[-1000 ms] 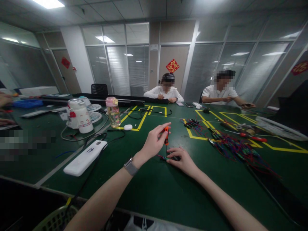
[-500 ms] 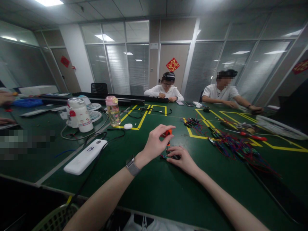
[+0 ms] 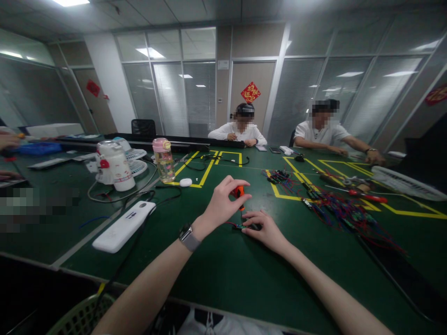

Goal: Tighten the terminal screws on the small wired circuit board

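Head cam: orange screwdriver (image 3: 239,192) pinched upright by left hand (image 3: 219,206); small wired part (image 3: 244,227) pressed on desk (image 3: 223,274) by right hand (image 3: 264,229), at 3 o'clock.

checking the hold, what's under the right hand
A small dark part with red wires pokes out left of the right hand on the green table. The fingers cover its remainder.

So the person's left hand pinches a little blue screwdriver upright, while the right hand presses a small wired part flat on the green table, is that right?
Not quite: the head view shows the screwdriver has an orange handle, not blue. The left hand does pinch it upright, and the right hand does press the small wired part onto the green table.
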The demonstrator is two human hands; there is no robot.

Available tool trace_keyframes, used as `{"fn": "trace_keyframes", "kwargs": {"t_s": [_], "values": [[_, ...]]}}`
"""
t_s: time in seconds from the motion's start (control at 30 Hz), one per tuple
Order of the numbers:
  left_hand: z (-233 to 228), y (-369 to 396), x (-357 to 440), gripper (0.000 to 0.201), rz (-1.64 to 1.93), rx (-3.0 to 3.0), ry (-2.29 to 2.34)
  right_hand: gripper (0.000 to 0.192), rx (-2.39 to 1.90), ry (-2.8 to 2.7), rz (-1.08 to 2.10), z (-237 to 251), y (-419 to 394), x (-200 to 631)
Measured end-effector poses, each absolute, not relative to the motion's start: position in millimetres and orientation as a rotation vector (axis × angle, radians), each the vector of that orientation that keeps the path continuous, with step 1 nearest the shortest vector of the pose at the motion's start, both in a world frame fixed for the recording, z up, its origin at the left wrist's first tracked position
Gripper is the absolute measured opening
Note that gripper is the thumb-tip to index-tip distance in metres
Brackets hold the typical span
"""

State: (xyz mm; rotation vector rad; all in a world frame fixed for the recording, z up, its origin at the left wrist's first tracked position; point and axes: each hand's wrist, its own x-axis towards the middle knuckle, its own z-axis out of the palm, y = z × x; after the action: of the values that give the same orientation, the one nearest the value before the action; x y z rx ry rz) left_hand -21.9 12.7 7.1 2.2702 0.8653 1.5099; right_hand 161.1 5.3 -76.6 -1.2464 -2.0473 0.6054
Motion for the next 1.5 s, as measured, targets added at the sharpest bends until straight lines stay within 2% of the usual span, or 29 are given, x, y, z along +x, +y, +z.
{"fn": "trace_keyframes", "kwargs": {"t_s": [0.13, 0.33, 0.53, 0.7, 0.9, 1.1, 1.33, 1.5], "values": [[4.4, 14.4, -20.9, 0.042, 1.358, 2.147, 0.689, 0.012, -1.240, -2.046, 0.595, -75.7, 5.1, 161.0], [1.3, 16.8, -20.6, 0.023, 1.582, 2.197, 0.974, 0.013, -1.239, -2.049, 0.594, -76.4, 6.1, 161.1], [1.0, 15.3, -21.4, 0.046, 1.331, 2.163, 0.692, 0.012, -1.242, -2.051, 0.592, -77.1, 6.0, 161.5], [2.4, 10.8, -17.7, 0.031, 1.506, 2.262, 0.900, 0.011, -1.240, -2.053, 0.593, -75.9, 5.4, 161.0], [6.0, 9.2, -17.2, 0.049, 1.328, 2.219, 0.689, 0.011, -1.249, -2.051, 0.597, -75.4, 5.2, 160.7], [3.5, 15.1, -19.1, 0.038, 1.492, 2.231, 0.938, 0.012, -1.250, -2.042, 0.594, -78.2, 6.5, 161.6], [2.8, 17.7, -22.1, 0.051, 1.343, 2.165, 0.770, 0.014, -1.242, -2.044, 0.599, -78.8, 6.6, 162.0], [5.3, 13.3, -20.2, 0.039, 1.472, 2.293, 0.911, 0.013, -1.245, -2.043, 0.598, -76.9, 5.6, 161.4]]}}
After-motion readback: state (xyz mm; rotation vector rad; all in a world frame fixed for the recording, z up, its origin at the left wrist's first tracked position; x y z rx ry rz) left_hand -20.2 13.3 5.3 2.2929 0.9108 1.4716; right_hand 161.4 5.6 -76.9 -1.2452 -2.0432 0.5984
